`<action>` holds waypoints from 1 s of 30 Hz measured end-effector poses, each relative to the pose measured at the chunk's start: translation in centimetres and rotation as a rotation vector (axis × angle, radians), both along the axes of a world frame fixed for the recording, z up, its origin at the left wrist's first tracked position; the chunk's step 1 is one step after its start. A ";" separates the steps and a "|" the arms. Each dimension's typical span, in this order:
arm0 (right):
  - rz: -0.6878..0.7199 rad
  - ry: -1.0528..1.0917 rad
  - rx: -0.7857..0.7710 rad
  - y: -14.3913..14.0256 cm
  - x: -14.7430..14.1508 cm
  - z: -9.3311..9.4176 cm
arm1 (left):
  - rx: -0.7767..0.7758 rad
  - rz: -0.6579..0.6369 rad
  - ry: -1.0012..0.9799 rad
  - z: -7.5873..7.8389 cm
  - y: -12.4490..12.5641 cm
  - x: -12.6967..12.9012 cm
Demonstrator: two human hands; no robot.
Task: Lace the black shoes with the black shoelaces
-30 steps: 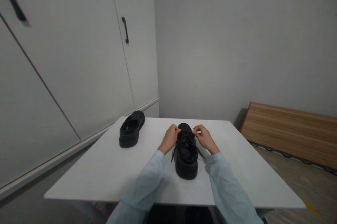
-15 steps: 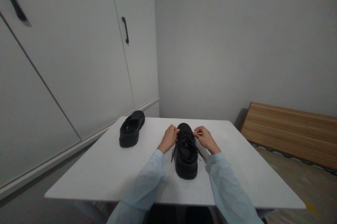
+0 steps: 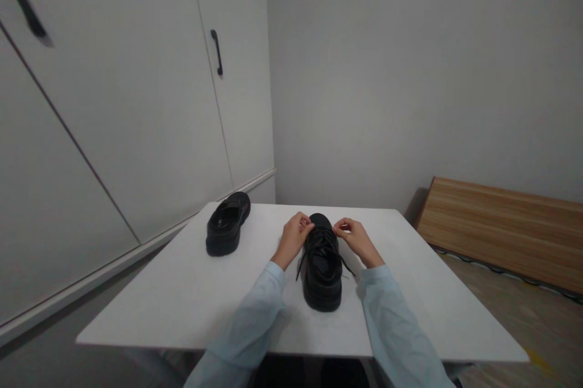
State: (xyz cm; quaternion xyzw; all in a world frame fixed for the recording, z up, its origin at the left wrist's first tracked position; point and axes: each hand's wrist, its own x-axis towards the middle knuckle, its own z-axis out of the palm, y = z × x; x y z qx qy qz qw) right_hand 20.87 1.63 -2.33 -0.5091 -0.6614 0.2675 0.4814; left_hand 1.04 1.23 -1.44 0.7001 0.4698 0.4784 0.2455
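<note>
A black lace-up shoe (image 3: 322, 294) rests upright on the white table (image 3: 182, 309), toe pointing away from me. Black shoelaces (image 3: 324, 242) cross its front, and loose ends hang down both sides. My left hand (image 3: 292, 238) is at the left of the lacing near the toe, thumb and fingers pinched on the lace. On the opposite side, my right hand (image 3: 357, 241) pinches the lace at the shoe's right edge. The fingers cover the bits of lace between them. Another black shoe (image 3: 224, 239) stands apart at the far left of the table.
White cabinet doors (image 3: 136, 102) with dark handles rise along the left. A grey wall (image 3: 364, 84) is behind the table. To the right, a wood-grain panel (image 3: 501, 230) sits low by the wall, with a dark cable along its lower edge.
My left hand has shifted slightly right and up, over the edge of the lacing. My right hand has moved slightly left. Both shoes stay in place.
</note>
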 end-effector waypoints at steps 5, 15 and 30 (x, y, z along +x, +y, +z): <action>-0.030 -0.007 0.094 -0.7 -0.5 1.1 | 0.094 -0.049 0.051 0.9 -0.6 0.1; 0.031 -0.135 0.106 -1.2 -1.5 1.1 | 0.114 -0.076 0.137 0.9 -0.8 0.4; 0.004 -0.050 0.070 -0.8 -1.0 0.7 | -0.052 -0.123 -0.014 0.7 -0.9 0.3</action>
